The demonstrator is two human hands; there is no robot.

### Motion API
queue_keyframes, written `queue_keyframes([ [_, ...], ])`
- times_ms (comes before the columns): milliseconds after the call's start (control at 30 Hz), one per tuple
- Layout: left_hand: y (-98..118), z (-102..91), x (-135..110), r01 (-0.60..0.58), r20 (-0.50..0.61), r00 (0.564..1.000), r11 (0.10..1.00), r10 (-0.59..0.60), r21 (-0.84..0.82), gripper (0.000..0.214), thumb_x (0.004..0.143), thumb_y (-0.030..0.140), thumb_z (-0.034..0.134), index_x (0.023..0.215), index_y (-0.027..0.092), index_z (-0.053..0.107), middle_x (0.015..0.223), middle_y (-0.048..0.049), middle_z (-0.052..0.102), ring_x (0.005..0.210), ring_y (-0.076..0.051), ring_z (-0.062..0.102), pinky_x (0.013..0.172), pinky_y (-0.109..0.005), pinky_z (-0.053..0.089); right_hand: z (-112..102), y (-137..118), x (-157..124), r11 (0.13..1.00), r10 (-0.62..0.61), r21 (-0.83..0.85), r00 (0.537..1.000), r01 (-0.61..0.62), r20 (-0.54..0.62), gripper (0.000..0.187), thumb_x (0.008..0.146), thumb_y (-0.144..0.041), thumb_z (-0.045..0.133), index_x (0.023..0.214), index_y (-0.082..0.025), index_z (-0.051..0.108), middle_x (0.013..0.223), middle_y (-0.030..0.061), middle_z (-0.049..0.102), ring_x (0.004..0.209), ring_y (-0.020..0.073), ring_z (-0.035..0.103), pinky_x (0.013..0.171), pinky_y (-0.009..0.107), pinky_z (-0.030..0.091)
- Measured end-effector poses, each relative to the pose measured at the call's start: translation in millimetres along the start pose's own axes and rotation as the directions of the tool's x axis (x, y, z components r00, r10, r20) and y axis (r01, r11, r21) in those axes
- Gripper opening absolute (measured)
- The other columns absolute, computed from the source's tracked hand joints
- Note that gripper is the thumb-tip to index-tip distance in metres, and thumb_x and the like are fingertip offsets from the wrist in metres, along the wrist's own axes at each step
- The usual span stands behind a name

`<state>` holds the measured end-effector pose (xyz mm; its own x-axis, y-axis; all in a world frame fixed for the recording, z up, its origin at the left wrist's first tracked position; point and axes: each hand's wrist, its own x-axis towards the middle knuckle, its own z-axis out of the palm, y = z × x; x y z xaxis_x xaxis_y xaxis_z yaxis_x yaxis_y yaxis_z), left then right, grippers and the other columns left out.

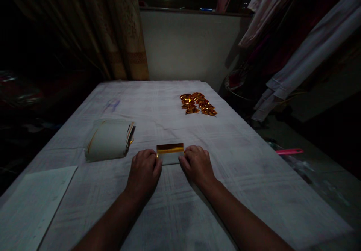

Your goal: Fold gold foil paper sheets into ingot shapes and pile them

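Observation:
A small sheet of gold-and-white paper [170, 153] lies on the cloth-covered table [242, 161], its far edge folded over to show a gold strip. My left hand [144, 173] pinches the sheet's left end with curled fingers. My right hand [196, 164] pinches its right end the same way. Both hands rest on the table. A stack of the same paper [108, 140], white side up and slightly curled, sits to the left of my left hand. A cluster of several folded gold pieces [197, 103] lies farther back on the right.
A pale flat sheet [31, 206] lies at the near left corner. A curtain [113, 29] hangs behind the table on the left. Clothes [304, 44] hang at the right. A pink object [290, 151] lies on the floor to the right.

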<state>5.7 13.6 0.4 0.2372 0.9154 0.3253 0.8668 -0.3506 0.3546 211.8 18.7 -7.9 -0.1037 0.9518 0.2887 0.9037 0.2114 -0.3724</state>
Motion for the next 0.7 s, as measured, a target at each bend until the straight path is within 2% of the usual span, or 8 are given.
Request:
queue_keyframes([
  [200,1.4,1.9,0.8,0.000,-0.009,1.000,0.999,0.001,0.039,0.019,0.091,0.024,0.052,0.074,0.021,0.058,0.094,-0.0087,0.067,0.095,-0.028,0.059,0.086,-0.046,0.046,-0.1,-3.3,1.4,0.997,0.012,-0.078,0.999,-0.008,0.047,0.020,0.091,-0.027,0.066,0.073,-0.021,0.062,0.089,0.0059,0.067,0.091,0.0239,0.058,0.077,0.035,0.034],
  [500,0.7,4.4,-0.6,-0.001,-0.011,1.000,0.996,0.002,0.086,0.019,0.093,0.024,0.052,0.074,0.022,0.053,0.092,-0.0080,0.064,0.094,-0.027,0.057,0.086,-0.045,0.046,1.0,-4.4,-0.2,0.992,0.026,-0.124,1.000,-0.024,0.016,0.020,0.090,-0.031,0.067,0.073,-0.022,0.060,0.085,0.0058,0.064,0.087,0.0247,0.056,0.075,0.036,0.033],
  [633,0.1,3.7,-1.7,0.013,-0.033,0.999,0.994,-0.009,0.110,0.008,0.092,0.022,0.053,0.085,0.022,0.057,0.088,-0.0062,0.062,0.088,-0.026,0.056,0.082,-0.043,0.047,5.0,-2.7,-1.7,0.992,0.026,-0.126,0.999,-0.032,-0.045,0.012,0.090,-0.031,0.067,0.086,-0.021,0.061,0.087,0.0053,0.063,0.087,0.0250,0.055,0.076,0.036,0.032],
  [700,2.1,2.4,-2.0,-0.052,-0.073,0.995,0.992,0.060,0.113,0.009,0.094,0.021,0.053,0.097,0.021,0.062,0.097,-0.0085,0.065,0.092,-0.027,0.058,0.083,-0.042,0.047,6.9,-2.1,-2.2,0.991,0.031,-0.126,0.998,-0.037,-0.051,0.013,0.090,-0.031,0.068,0.091,-0.021,0.060,0.089,0.0050,0.063,0.089,0.0251,0.056,0.076,0.036,0.032],
])
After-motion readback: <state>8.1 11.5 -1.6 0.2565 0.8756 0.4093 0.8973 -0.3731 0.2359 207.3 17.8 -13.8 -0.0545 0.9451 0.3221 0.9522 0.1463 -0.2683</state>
